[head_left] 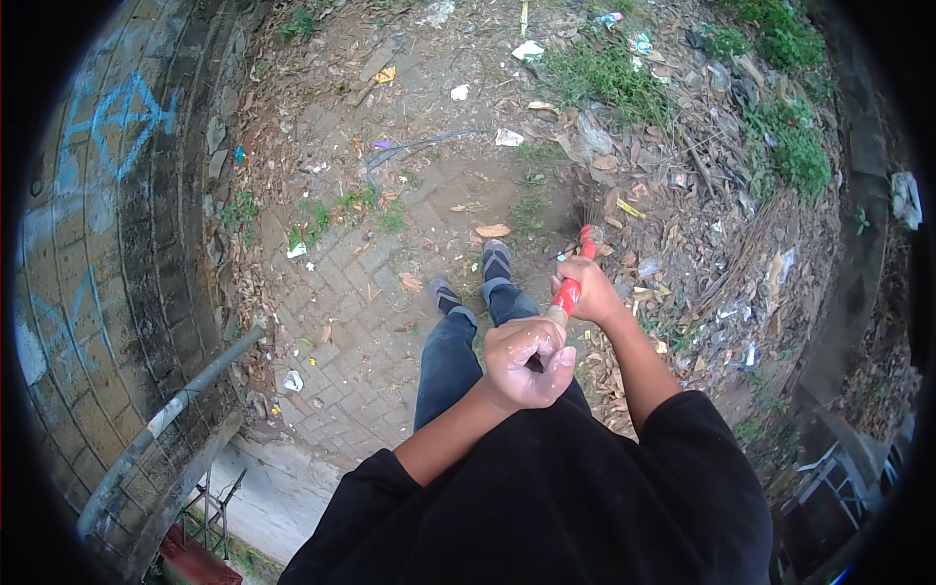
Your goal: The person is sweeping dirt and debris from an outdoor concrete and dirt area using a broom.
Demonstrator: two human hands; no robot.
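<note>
Both of my hands grip a broom with a red-and-pale stick [565, 296], which slants down and away in front of me. My left hand [529, 363] is wrapped around the upper end of the stick, close to my body, with pale specks on its skin. Farther down the stick, my right hand [591, 291] is closed around it. Beyond that hand the red lower part [587, 240] shows, and the dark brush end blurs into the soil and dry leaves.
Paving blocks [341, 283] lie under my feet. To the right spread dry leaves and plastic litter [595, 136], with green weeds [619, 83]. A painted block wall [107, 224] and a metal pipe [195, 390] stand at left. A dark edge [848, 263] runs along the right.
</note>
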